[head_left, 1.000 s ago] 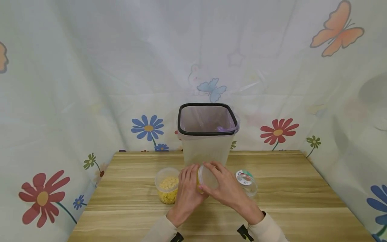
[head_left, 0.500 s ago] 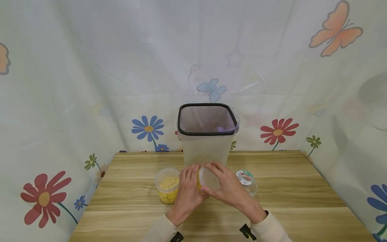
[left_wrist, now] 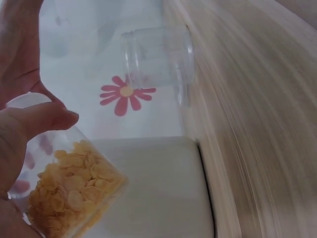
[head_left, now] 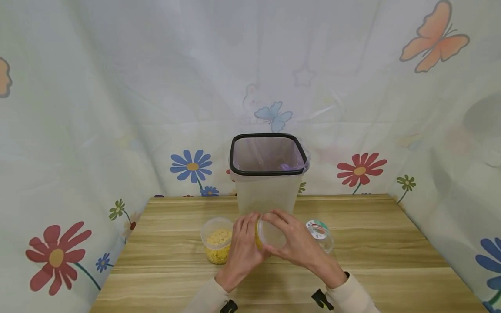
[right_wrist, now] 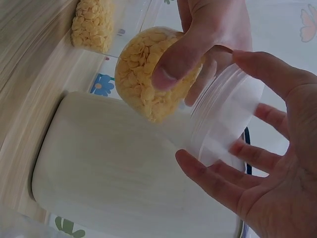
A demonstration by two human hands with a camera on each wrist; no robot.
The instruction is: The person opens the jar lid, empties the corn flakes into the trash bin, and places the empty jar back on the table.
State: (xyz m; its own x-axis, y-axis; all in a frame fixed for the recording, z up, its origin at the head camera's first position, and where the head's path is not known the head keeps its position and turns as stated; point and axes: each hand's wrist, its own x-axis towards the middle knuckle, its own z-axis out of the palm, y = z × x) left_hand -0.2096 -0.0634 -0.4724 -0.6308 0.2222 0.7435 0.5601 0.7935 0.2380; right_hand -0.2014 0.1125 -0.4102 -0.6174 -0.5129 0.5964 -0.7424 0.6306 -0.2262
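A clear plastic jar of yellow cereal flakes (right_wrist: 143,69) is tilted sideways between both hands, over the table. My left hand (head_left: 244,243) grips its body, with the thumb (right_wrist: 171,69) pressed along the side in the right wrist view. A translucent white lid (right_wrist: 228,114) overlaps the jar's mouth. Around the edge of that lid curl the fingers and thumb of my right hand (head_left: 293,241). Most of the jar is hidden behind the left hand in the head view; its flakes (left_wrist: 74,191) show plainly in the left wrist view.
An uncovered tub of the same flakes (head_left: 218,243) stands left of my hands. To their right is a clear jar (left_wrist: 158,57) beside a round label (head_left: 316,228). Directly behind the hands rises a white bin (head_left: 266,191) with a black rim and purple liner.
The right hand and the lid have shifted slightly to the right, with small finger movements at the lid's edge. My left hand keeps its hold on the jar, nearly still.
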